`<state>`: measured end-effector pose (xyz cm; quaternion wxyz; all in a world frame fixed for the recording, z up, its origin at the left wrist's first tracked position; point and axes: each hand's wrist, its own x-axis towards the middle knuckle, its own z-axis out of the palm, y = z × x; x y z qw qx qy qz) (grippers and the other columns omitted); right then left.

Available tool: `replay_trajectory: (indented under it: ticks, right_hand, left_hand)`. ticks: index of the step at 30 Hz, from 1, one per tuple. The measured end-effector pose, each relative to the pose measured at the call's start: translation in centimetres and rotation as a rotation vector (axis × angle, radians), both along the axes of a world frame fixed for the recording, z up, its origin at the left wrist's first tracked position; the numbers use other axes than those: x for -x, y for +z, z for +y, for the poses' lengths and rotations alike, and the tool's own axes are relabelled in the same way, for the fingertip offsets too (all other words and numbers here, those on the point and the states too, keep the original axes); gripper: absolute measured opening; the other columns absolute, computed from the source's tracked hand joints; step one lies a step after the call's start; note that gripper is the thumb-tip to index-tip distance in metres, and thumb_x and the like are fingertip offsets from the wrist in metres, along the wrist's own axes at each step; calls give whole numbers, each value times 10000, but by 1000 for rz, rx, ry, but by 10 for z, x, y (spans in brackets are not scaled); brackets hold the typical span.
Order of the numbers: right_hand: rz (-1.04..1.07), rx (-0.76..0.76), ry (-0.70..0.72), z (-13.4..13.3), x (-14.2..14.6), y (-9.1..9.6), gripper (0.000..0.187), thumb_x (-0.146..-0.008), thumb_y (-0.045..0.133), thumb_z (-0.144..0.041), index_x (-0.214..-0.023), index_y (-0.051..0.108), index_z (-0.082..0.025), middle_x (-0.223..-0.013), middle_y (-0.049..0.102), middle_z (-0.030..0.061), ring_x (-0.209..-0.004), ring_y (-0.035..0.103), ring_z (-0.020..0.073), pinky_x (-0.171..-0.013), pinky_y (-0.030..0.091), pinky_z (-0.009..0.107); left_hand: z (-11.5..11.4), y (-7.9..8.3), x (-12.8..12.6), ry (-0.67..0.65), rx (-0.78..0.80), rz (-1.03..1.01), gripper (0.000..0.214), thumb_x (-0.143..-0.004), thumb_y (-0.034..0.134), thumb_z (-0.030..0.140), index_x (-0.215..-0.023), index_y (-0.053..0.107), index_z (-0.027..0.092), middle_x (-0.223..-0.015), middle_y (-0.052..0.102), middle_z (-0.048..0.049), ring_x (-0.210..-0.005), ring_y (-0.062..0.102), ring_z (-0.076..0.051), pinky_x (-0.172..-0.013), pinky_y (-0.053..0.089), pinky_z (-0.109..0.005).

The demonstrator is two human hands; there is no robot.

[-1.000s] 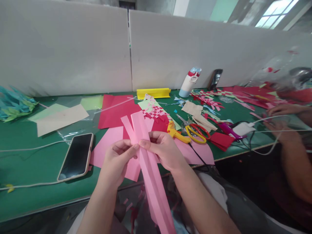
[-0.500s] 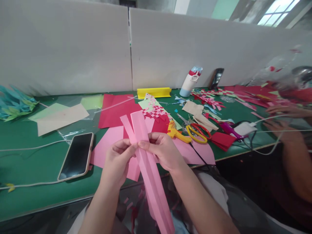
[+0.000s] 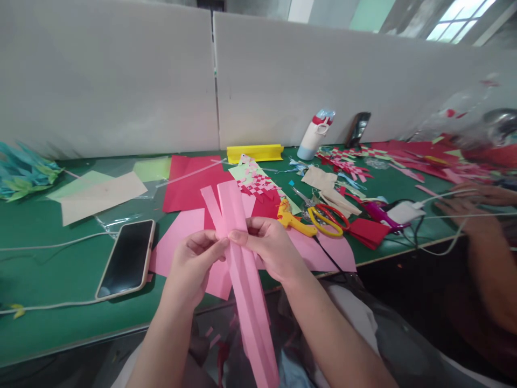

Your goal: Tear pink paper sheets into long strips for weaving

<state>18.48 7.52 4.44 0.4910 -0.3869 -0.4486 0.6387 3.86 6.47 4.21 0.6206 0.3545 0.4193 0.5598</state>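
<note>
A long pleated strip of pink paper point(image 3: 251, 302) hangs from both my hands, its upper end above the table and its lower end over my lap. My left hand point(image 3: 197, 258) pinches its left edge, where a narrow flap sticks up apart from the rest. On the other side my right hand point(image 3: 269, 248) grips the folds, thumb on top. The two thumbs almost meet at the middle. Beneath lie flat sheets of pink paper point(image 3: 183, 237) and red paper point(image 3: 189, 186). Right of my hands rest a yellow glue gun point(image 3: 297, 222) and scissors with yellow handles point(image 3: 328, 225).
A phone point(image 3: 127, 261) with cables lies at left on the green table point(image 3: 64, 275). A bottle point(image 3: 316, 134) and an upright phone point(image 3: 358, 129) stand by the white partition point(image 3: 133, 81). At far right are another person's hands point(image 3: 464, 210).
The lower end of the pink strip has swung slightly left. Both my hands keep their grip, nearly in the same place.
</note>
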Motion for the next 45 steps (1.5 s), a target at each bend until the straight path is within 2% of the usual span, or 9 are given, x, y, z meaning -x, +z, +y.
replay_trajectory:
  ticks: [6, 17, 25, 30, 37, 45]
  right_hand:
    - [-31, -11, 44, 0, -2, -2, 276, -663, 763, -339, -874, 729, -164, -749, 691, 35, -739, 638, 169, -730, 498, 322]
    - [8, -8, 11, 0, 3, -2, 217, -636, 778, -335, -763, 724, -167, -667, 660, 6, -662, 608, 142, -672, 480, 292]
    - [77, 40, 17, 0, 4, -5, 263, -613, 793, -352, -794, 723, -174, -658, 653, 0, -671, 612, 150, -699, 496, 311]
    - [103, 34, 22, 1, 5, -2, 227, -613, 795, -324, -778, 724, -186, -688, 673, 2, -685, 617, 141, -709, 494, 301]
    - [1, 7, -3, 2, 0, 6, 233, -628, 780, -356, -765, 714, -179, -733, 685, 17, -654, 612, 142, -658, 501, 297]
    - [-13, -8, 49, 2, -3, -1, 269, -624, 781, -361, -807, 731, -170, -699, 680, 15, -698, 619, 149, -691, 489, 291]
  left_hand:
    - [0, 0, 1, -7, 2, 5, 122, -588, 802, 168, -640, 694, 149, -570, 622, 27, -493, 518, -43, -482, 421, -133]
    - [-1, 1, -4, 23, 1, -32, 137, -596, 791, 173, -615, 659, 144, -551, 601, 30, -503, 512, -45, -497, 424, -133]
    - [-3, 2, -6, 41, 25, -92, 171, -580, 803, 181, -598, 636, 151, -533, 601, 40, -474, 506, -34, -477, 416, -114]
    - [-2, 0, -5, 10, 45, -121, 168, -604, 798, 193, -607, 635, 153, -542, 606, 34, -481, 522, -40, -498, 441, -127]
    - [1, -2, -2, -3, 10, -51, 153, -579, 814, 166, -639, 675, 148, -574, 611, 32, -489, 516, -36, -494, 437, -127]
    - [1, -1, -2, 15, -13, 1, 139, -588, 802, 179, -623, 671, 146, -548, 593, 31, -497, 503, -42, -491, 422, -129]
